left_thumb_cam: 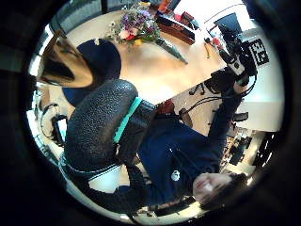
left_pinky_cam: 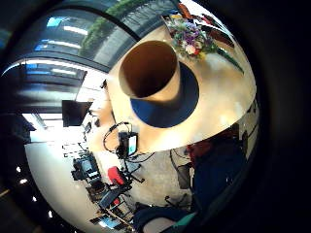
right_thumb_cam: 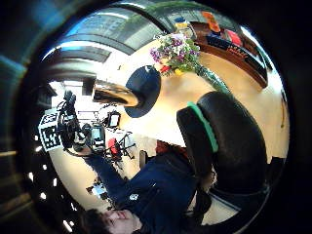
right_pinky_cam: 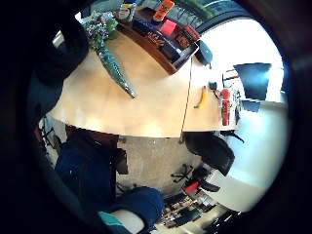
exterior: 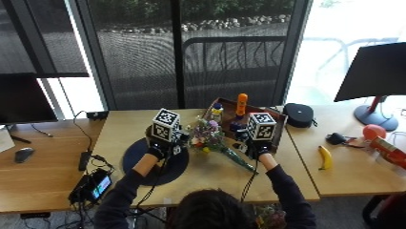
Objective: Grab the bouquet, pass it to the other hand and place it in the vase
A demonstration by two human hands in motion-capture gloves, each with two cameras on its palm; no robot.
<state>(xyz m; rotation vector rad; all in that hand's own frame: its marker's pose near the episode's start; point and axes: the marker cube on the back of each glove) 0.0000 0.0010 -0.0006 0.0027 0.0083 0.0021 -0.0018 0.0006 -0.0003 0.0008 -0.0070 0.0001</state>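
The bouquet (exterior: pixel 206 136) of purple, white and yellow flowers lies on the wooden table (exterior: pixel 209 176), its green wrapped stem (exterior: pixel 239 161) pointing toward my right hand (exterior: pixel 257 149). A gold vase (left_pinky_cam: pixel 150 73) stands upright on a round dark blue mat (exterior: pixel 134 153); in the outside view my left hand (exterior: pixel 157 149) hides it. Both hands hover above the table, one on each side of the bouquet, touching nothing. The left thumb (left_thumb_cam: pixel 96 125) and right thumb (right_thumb_cam: pixel 229 136) are relaxed and hold nothing. The bouquet also shows in both right palm views (right_pinky_cam: pixel 100 27) (right_thumb_cam: pixel 175 51).
A wooden tray (exterior: pixel 274 115) with an orange bottle (exterior: pixel 241 102) and other items stands just behind the bouquet. A banana (exterior: pixel 325 157) and a black pouch (exterior: pixel 298 114) lie to the right. A phone on a stand (exterior: pixel 95 183) sits at the front left.
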